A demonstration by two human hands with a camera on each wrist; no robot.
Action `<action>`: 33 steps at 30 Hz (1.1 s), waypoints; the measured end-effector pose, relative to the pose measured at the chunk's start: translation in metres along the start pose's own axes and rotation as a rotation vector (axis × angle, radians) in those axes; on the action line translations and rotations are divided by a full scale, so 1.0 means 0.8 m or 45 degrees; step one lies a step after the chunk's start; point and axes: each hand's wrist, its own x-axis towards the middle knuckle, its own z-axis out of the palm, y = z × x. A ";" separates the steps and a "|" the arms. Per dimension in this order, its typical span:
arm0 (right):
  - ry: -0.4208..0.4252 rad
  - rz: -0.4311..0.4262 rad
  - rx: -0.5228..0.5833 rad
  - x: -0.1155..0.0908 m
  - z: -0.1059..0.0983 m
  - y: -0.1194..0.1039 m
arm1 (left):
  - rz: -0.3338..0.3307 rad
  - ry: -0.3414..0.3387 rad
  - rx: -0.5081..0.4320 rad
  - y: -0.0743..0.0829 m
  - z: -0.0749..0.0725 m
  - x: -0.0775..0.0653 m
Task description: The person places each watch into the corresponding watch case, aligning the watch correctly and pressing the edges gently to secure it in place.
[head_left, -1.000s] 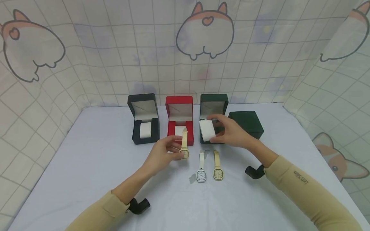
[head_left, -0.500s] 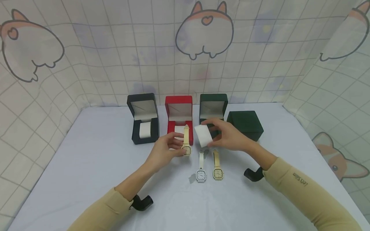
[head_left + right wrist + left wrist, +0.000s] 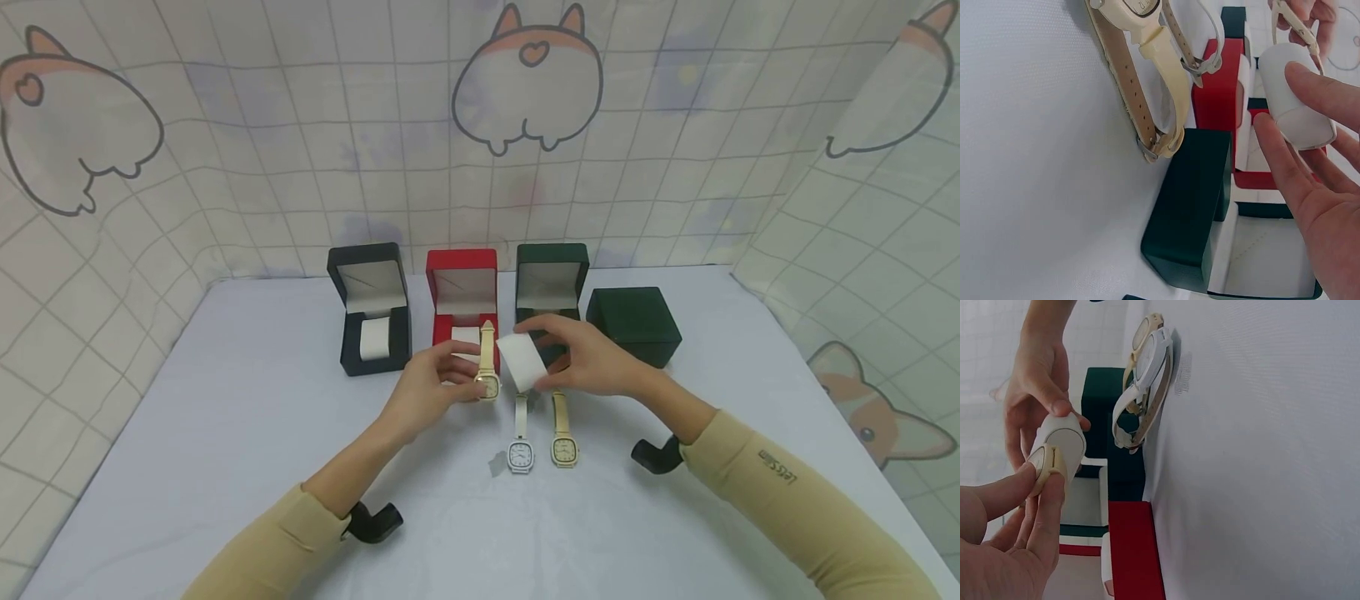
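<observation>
In the head view, my left hand pinches a pale yellow wristwatch by its case, strap pointing up. My right hand holds a white watch cushion between thumb and fingers, in front of the open green watch box. The left wrist view has the watch right beside the end of the cushion; whether they touch I cannot tell. Below the hands lie a white wristwatch and a yellow wristwatch. Behind my left hand stands an open red watch box, its cushion partly hidden.
An open dark blue watch box with a white cushion inside stands at the left. To the right is a closed dark green box. Everything sits on a white-covered table, with a patterned cloth wall behind.
My right hand has drawn the cushion out of the green box and leftward, toward the watch. My left hand has moved slightly up and right with its watch.
</observation>
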 end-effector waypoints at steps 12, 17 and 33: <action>-0.018 -0.018 0.027 -0.001 0.002 -0.001 | -0.026 -0.009 -0.010 0.009 0.004 0.001; -0.031 -0.019 0.043 -0.003 0.002 -0.002 | -0.003 -0.042 -0.027 0.010 0.004 0.001; -0.049 0.028 0.098 -0.003 0.006 -0.006 | 0.068 -0.165 -0.101 0.005 0.004 0.006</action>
